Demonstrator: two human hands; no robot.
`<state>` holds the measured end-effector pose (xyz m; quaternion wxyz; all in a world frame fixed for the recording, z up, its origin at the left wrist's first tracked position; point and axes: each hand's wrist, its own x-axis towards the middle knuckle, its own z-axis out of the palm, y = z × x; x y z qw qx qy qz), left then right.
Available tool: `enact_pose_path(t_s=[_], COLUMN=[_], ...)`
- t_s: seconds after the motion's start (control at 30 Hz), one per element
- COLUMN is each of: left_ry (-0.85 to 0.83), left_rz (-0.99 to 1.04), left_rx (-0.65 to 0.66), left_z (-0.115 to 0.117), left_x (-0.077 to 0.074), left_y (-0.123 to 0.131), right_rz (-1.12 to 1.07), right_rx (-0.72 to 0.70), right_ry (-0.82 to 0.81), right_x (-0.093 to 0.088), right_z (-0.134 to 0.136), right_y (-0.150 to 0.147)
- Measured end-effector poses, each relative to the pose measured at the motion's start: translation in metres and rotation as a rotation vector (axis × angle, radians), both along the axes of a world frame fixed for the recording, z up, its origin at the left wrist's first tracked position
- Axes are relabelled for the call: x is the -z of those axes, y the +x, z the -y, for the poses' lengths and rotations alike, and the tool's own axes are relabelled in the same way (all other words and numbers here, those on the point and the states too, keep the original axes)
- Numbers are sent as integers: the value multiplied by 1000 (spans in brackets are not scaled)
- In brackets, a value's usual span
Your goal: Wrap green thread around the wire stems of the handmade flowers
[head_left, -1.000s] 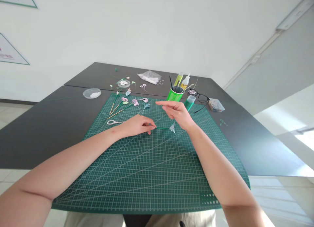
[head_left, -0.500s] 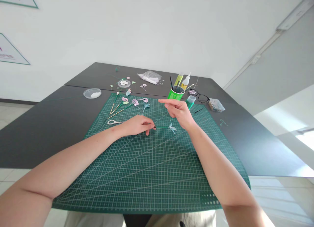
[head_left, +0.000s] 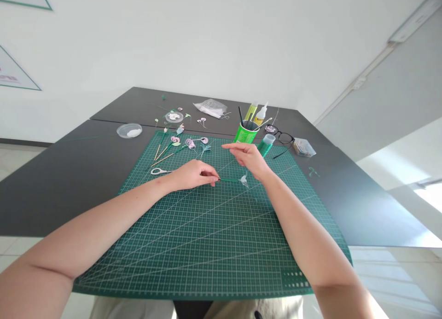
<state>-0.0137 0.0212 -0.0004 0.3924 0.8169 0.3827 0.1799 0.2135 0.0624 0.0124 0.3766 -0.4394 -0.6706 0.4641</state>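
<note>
My left hand (head_left: 197, 174) pinches the end of a green-wrapped stem, held level above the cutting mat (head_left: 207, 245). At the stem's right end is a pale blue artificial flower (head_left: 243, 180), its petals pointing right. My right hand (head_left: 250, 159) hovers beyond and above the flower, index finger stretched out to the left and the other fingers curled loosely. I see nothing in it. Behind my left wrist lie white-handled scissors (head_left: 158, 171), partly covered. Past my left hand rest several finished flowers, among them a pink one (head_left: 175, 140) and a blue one (head_left: 206, 147).
A green can (head_left: 246, 134) of tools stands behind my right hand, beside a glue bottle (head_left: 261, 113) and a green-capped tube (head_left: 265, 145). Glasses (head_left: 285, 137) and a clear box (head_left: 304, 147) lie to the right. Shallow dishes (head_left: 129, 130) and a plastic bag (head_left: 211, 108) are farther back.
The blue flower has turned about its stem, so its petals show differently. My left fingers have rolled slightly on the stem. My right hand has come down a little.
</note>
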Motion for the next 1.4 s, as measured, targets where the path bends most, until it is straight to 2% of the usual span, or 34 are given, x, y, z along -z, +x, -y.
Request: enact_pose_path(t_s=[0.33,0.5,0.67,0.83,0.97,1.2,1.4], left_ry=[98,105,23,100,99,127,131], left_rz=[65,100,69,40,50,72,80], left_rx=[-38,-16,16,38,42,-17,-50], left_z=[1,2,4,2,1,2,2], left_x=[3,4,6,8,6,3,3], left_y=[-2,-2,-2,-2,-2,-2,-2], right_rz=[82,117,44,-19,-22,49,42], right_rx=[-33,-86,-147,-194,-171,-76,-26], right_ry=[-39,-94,-24,42,57,-70,-49], right_x=[5,7,6,5,6,7,3], right_z=[-4,-6,-5,-3,-3,-5,-3], right_y=[2,3,6,6,5,4,4])
